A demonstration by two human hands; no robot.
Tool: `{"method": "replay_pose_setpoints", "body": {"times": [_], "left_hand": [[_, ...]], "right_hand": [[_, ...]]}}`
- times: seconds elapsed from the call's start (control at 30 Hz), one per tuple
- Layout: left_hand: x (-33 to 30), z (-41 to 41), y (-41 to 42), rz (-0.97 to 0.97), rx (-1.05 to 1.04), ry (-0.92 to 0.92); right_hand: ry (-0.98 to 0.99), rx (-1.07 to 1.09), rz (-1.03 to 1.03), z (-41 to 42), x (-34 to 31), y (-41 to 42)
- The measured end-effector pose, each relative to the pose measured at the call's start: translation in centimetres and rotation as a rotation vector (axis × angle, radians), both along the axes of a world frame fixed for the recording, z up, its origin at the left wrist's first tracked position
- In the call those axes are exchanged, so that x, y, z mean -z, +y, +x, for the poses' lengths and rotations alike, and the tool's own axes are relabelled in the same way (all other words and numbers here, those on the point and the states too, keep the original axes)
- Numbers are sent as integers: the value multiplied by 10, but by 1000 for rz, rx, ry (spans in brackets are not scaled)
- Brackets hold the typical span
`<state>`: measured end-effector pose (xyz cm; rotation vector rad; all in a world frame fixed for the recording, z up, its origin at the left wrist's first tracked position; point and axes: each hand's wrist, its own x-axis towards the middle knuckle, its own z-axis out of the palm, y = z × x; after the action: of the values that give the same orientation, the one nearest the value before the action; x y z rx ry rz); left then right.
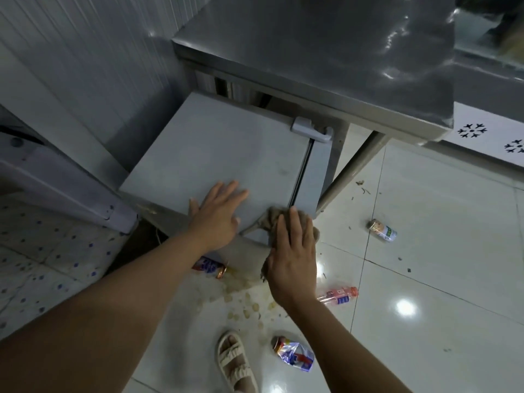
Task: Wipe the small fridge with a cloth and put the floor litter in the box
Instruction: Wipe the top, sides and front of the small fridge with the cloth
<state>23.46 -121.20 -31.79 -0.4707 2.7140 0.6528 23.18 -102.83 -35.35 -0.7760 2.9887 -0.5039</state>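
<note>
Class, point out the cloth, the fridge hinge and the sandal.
cloth (273, 219), head view, bare part above the fingers
fridge hinge (312, 130), head view, its white bracket
sandal (235, 361), head view, its middle straps

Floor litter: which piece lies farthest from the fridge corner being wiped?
The crumpled blue and white wrapper beside the sandalled foot; the bottles lie closer to the fridge.

Place: a kitchen.
Evidence: a steel table (326, 52) is set over a small fridge (209, 154); beside it, white floor tiles (442, 236) are littered.
</note>
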Motion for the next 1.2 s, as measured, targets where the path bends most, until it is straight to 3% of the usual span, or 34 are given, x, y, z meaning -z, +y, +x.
{"method": "replay_pose_setpoints", "body": {"times": [0.47, 0.63, 0.73, 0.8, 0.9, 1.0, 1.1, 1.2], "left_hand": [[6, -1, -1, -23, 10, -8], [7, -1, -19, 18, 167, -15], [5, 12, -56, 11, 244, 91], [5, 26, -94, -39, 174, 157], [8, 43, -141, -54, 184, 150], [16, 45, -153, -8, 252, 214], [21, 45, -153, -19, 226, 243], [21, 47, -155, 9, 234, 207]], "right_hand": [[-5, 35, -75, -3, -3, -3], [-51, 27, -85, -8, -12, -2], [-31, 166, -108, -6, -12, -17], [41, 349, -87, 1, -9, -40], [108, 593, -116, 18, -4, -88], [201, 450, -206, 36, 2, -156], [156, 370, -269, 45, 4, -210], [176, 193, -149, 43, 9, -191]]}}
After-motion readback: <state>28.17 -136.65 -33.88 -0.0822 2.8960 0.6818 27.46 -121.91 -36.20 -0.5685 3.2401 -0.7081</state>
